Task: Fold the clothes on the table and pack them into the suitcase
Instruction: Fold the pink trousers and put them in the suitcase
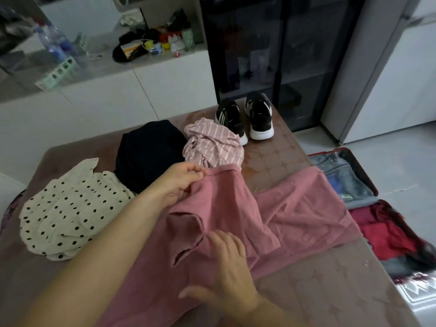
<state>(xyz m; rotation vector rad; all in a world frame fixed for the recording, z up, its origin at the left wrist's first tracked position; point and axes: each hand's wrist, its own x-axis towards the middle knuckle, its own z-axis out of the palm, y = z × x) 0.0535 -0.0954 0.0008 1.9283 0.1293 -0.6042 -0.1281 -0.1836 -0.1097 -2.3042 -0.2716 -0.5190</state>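
A pink garment (295, 213) lies spread across the brown table (330, 291), one part draping over the right edge. My left hand (181, 180) pinches its far edge near the table's middle. My right hand (226, 267) lies flat on the garment with fingers spread, pressing it down. A cream polka-dot garment (68, 213) is bunched at the left. Behind it sits a black garment (148, 152), and a pink striped garment (212, 145) is crumpled beside that. The open red suitcase (368, 175) rests on the floor at the right, with red clothing (384, 234) inside.
A pair of black sneakers (245, 116) stands at the table's far end. A white cabinet (94, 74) with bottles and clutter runs behind the table. A dark glass cabinet (278, 55) is at the back, with a white unit (389, 79) to its right.
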